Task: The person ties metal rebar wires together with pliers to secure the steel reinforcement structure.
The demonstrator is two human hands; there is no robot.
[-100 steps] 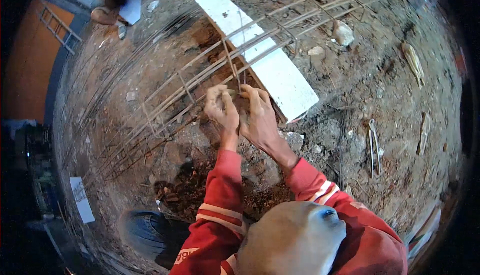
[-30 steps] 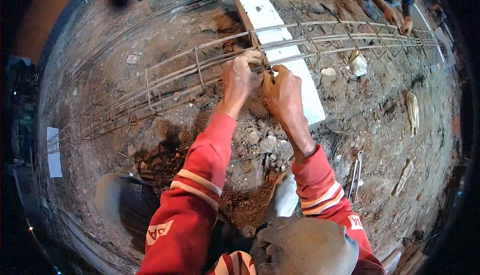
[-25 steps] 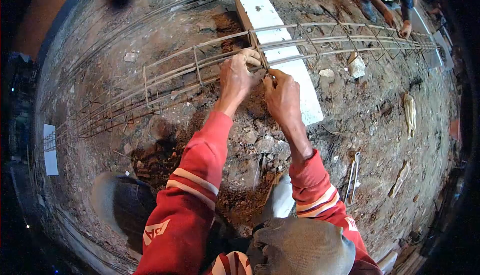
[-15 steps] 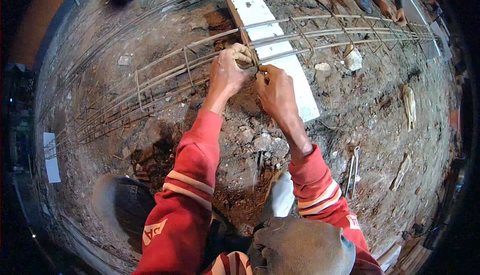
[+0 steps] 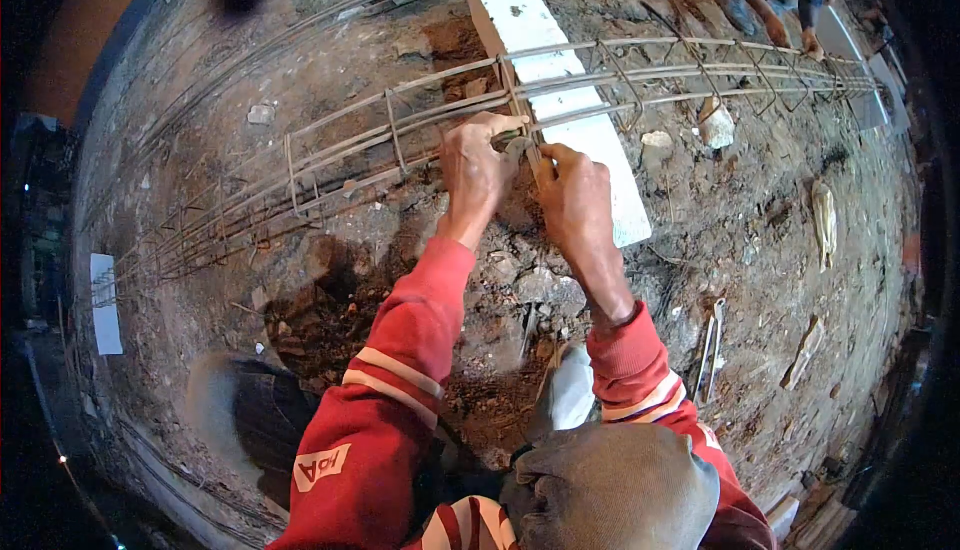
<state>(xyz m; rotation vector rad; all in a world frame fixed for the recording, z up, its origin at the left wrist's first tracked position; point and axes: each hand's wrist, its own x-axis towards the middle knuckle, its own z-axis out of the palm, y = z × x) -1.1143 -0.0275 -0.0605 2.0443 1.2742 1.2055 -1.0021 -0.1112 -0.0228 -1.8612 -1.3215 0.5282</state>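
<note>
The person's two hands are close together, right at the long frame of thin metal bars (image 5: 640, 74). The left hand (image 5: 474, 165) is beside the near bars, with its palm down and its fingers bent over. Its grip is narrow, with the thumb and finger near each other. The right hand (image 5: 582, 195) is just beside it, in front of the white block (image 5: 535, 25), and its grip is narrow too, with the thumb and first finger close to a thin upright bit. I cannot tell if either hand is really holding that bit, because it is so small and the fingers hide it. The metal frame runs from low on the left to high on the right, and it crosses over the white block, which lies slanted on the brown dirt ground (image 5: 760, 240). Square metal loops go around the bars. Both arms have red sleeves (image 5: 415, 300) with pale stripes. To the right of the block are a big pale stone (image 5: 716, 128) and a smaller stone (image 5: 657, 139). Nearer, on the right, a tool with two long legs (image 5: 716, 335) lies on the dirt. Up at the far right, another person has both hands (image 5: 813, 45) by the far end of the bars. A flat white piece (image 5: 105, 310) is at the left end.
</note>
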